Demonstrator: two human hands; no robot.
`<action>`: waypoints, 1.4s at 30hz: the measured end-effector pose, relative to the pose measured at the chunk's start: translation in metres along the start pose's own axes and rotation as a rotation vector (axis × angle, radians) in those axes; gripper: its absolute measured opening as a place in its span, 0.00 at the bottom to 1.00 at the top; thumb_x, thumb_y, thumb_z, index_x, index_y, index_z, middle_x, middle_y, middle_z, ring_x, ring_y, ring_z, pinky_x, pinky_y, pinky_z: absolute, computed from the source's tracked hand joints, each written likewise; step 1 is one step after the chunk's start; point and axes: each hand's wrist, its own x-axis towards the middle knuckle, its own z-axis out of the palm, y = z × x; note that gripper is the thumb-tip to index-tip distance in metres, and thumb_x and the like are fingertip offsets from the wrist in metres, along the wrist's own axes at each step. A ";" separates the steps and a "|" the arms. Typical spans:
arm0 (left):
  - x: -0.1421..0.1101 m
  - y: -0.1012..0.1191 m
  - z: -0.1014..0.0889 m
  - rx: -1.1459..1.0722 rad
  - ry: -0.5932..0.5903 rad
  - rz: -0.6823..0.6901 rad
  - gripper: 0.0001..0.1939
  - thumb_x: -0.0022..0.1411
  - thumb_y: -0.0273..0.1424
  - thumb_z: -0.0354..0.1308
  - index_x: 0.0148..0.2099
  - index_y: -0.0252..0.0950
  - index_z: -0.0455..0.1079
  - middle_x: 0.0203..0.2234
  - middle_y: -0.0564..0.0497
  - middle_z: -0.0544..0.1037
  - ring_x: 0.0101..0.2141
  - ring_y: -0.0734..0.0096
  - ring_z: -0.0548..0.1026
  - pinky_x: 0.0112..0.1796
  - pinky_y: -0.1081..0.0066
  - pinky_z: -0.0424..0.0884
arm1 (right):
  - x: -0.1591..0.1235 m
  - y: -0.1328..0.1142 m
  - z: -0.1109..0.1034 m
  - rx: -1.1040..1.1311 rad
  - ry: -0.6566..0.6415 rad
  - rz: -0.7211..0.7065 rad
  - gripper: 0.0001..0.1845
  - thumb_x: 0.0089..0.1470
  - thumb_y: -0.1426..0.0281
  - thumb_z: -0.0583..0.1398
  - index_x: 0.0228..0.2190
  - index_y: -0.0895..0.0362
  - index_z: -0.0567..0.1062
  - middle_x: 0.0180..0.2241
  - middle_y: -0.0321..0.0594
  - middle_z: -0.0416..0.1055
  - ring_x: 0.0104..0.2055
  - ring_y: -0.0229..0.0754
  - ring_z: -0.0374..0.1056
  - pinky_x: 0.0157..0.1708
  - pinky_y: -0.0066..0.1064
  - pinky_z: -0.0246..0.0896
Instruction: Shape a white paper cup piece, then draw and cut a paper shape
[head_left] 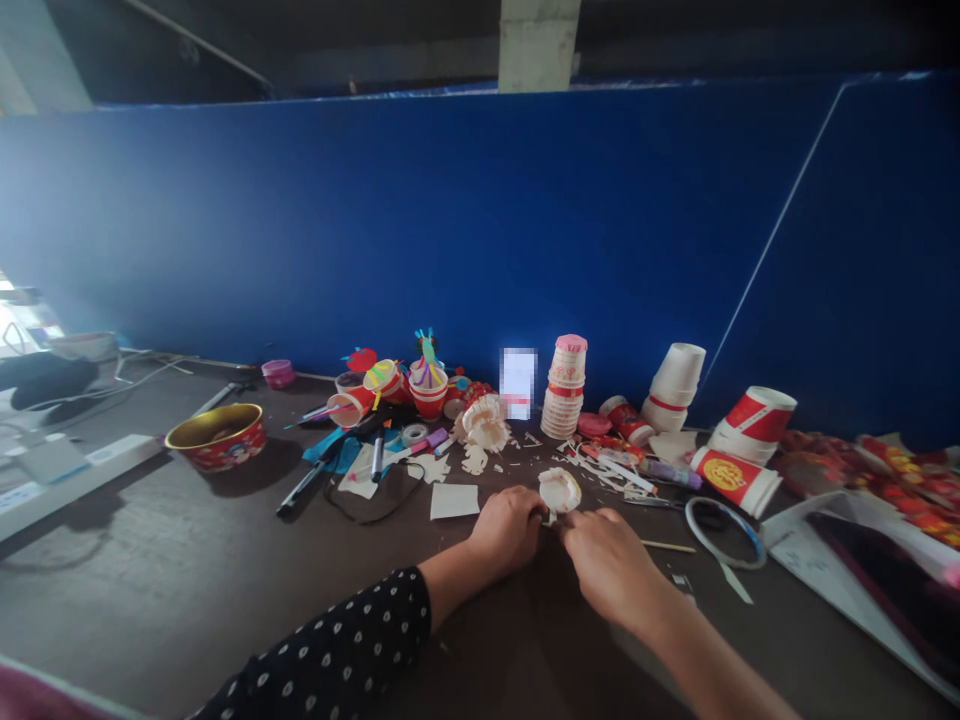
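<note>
A small cut-down white paper cup (560, 491) with a ragged rim lies in front of me, at the tips of both hands. My left hand (508, 530) is closed, its thumb and fingers pinched at the cup's near left edge. From the other side, my right hand (613, 560) is also closed, fingertips bunched at the cup's near right edge. A tiny pale bit shows between the two sets of fingertips; whether it belongs to the cup I cannot tell. Left of my left hand lies a white paper square (454, 501). White paper scraps (611, 472) are strewn beyond my right hand.
A stack of paper cups (564, 392) stands ahead, with more cups (675, 385) to its right. Decorated cups (428, 390), markers (377, 458) and a gold-rimmed red bowl (217, 437) are to the left. A tape ring (726, 533) and a dark tablet-like panel (885, 590) lie right.
</note>
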 end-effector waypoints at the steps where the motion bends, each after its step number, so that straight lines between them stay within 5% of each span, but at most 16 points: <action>1: 0.000 0.001 -0.001 0.001 -0.004 0.008 0.10 0.54 0.25 0.48 0.34 0.35 0.71 0.32 0.48 0.75 0.35 0.67 0.71 0.40 0.71 0.65 | 0.000 0.000 0.001 0.001 0.000 0.003 0.19 0.49 0.82 0.48 0.37 0.61 0.74 0.37 0.49 0.73 0.40 0.46 0.68 0.38 0.34 0.52; 14: 0.005 0.003 -0.005 0.051 -0.089 -0.012 0.09 0.55 0.29 0.51 0.33 0.37 0.73 0.31 0.50 0.75 0.35 0.68 0.71 0.38 0.72 0.65 | 0.000 0.000 0.006 0.018 0.034 0.008 0.19 0.48 0.83 0.48 0.37 0.61 0.73 0.37 0.50 0.74 0.40 0.47 0.69 0.39 0.35 0.55; 23: 0.006 0.006 -0.005 0.096 -0.097 0.011 0.09 0.56 0.29 0.50 0.32 0.37 0.73 0.30 0.51 0.75 0.34 0.68 0.71 0.37 0.73 0.65 | -0.002 0.005 0.016 0.081 0.032 0.132 0.18 0.51 0.82 0.46 0.36 0.61 0.73 0.34 0.50 0.75 0.35 0.46 0.71 0.33 0.31 0.58; 42: 0.004 -0.002 0.004 0.031 0.022 0.007 0.08 0.52 0.27 0.51 0.32 0.35 0.71 0.29 0.49 0.75 0.33 0.66 0.72 0.36 0.71 0.65 | 0.001 0.001 0.009 -0.025 0.048 0.111 0.21 0.47 0.83 0.47 0.35 0.64 0.76 0.38 0.52 0.71 0.40 0.51 0.67 0.37 0.38 0.58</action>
